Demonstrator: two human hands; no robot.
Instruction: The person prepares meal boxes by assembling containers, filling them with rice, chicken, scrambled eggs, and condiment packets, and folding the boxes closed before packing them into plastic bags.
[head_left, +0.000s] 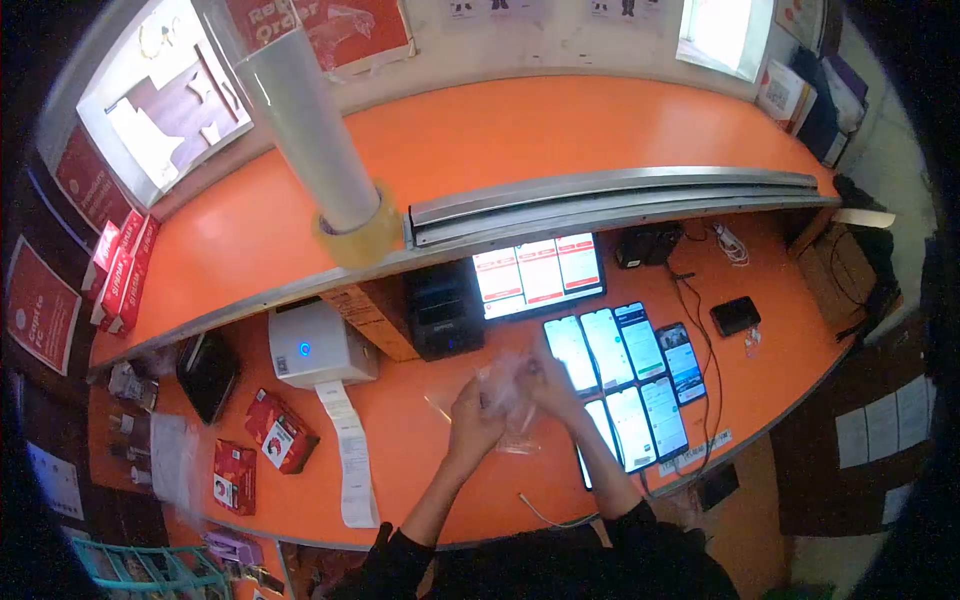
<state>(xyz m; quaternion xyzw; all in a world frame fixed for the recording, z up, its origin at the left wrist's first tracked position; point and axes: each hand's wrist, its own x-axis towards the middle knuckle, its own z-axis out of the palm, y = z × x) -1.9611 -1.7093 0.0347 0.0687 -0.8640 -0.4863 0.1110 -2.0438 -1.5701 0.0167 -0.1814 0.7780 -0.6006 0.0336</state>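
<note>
A crumpled, clear plastic piece (511, 392), perhaps a bag or wrap, is held up between both hands above the orange counter (410, 455). My left hand (476, 422) is closed on its left side. My right hand (548, 386) is also closed, gripping the right side, with its fingers somewhat blurred. Just right of my right hand lie several lit smartphones (628, 428) in two rows, and my right forearm crosses in front of some of them. More clear plastic (519, 443) shows on the counter beneath the hands.
Left stands a white receipt printer (316, 346) with a long paper strip (355, 465), plus red boxes (280, 432). A tablet screen (540, 274) stands behind the hands. Tape (350, 245) and a tall roll (312, 130) rest on the shelf edge. Cables (708, 375) trail right, near a black phone (735, 316).
</note>
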